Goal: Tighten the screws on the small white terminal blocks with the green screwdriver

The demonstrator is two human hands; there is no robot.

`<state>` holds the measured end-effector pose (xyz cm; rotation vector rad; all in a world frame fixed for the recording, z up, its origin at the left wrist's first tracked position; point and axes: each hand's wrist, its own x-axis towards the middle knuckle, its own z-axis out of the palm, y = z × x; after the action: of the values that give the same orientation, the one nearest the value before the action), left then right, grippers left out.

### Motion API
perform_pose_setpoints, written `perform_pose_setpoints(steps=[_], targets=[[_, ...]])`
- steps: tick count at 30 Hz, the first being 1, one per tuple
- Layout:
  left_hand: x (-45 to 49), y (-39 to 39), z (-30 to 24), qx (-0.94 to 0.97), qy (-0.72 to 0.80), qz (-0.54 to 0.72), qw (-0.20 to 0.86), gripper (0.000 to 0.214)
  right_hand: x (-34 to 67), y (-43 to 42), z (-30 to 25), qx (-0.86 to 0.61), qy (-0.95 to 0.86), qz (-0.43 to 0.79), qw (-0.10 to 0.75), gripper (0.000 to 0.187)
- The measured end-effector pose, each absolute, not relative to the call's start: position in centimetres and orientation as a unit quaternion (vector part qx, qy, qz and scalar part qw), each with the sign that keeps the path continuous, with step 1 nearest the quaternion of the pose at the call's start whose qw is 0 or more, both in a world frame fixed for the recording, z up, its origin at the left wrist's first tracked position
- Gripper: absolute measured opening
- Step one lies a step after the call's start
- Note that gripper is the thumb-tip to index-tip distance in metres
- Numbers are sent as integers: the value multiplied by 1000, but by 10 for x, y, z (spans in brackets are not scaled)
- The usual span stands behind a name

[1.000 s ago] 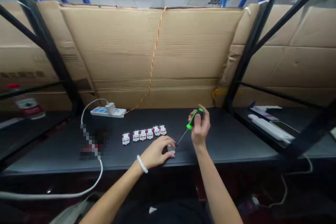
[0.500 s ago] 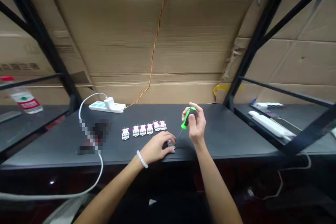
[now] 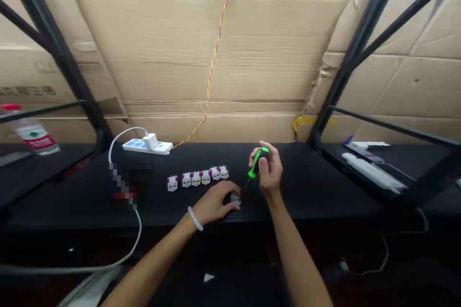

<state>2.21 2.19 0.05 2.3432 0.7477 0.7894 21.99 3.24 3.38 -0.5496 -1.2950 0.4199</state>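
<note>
Since a second ago the right hand (image 3: 269, 172) has drawn in left and nearer, and the green-handled screwdriver (image 3: 255, 164) stands steeper. Its fingers are curled tight round the handle. The tool's long axis runs from the handle, far right, down to the tip, near left, meeting the small white part (image 3: 235, 197) on the black bench (image 3: 324, 192). The left hand (image 3: 215, 203) lies low, fingertips pressed together on the part's left side. A row of white-and-magenta parts (image 3: 201, 177) sits just beyond, apart.
</note>
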Motion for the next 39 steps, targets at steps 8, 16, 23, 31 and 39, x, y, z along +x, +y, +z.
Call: perform_pose_setpoints(steps=[8, 16, 23, 31, 39], targets=[[22, 22, 1, 873, 274, 292, 278, 18, 219, 31, 34, -230, -590, 203, 747, 35], [19, 28, -3, 866, 274, 299, 294, 22, 219, 30, 33, -234, -611, 188, 732, 38], [11, 36, -6, 864, 260, 282, 327, 27, 229, 13, 50, -324, -671, 57, 664, 37], [13, 35, -8, 855, 274, 293, 330, 27, 236, -23, 77, -340, -764, 133, 532, 45], [16, 33, -8, 858, 267, 301, 320, 25, 226, -22, 78, -367, -717, -5, 592, 27]])
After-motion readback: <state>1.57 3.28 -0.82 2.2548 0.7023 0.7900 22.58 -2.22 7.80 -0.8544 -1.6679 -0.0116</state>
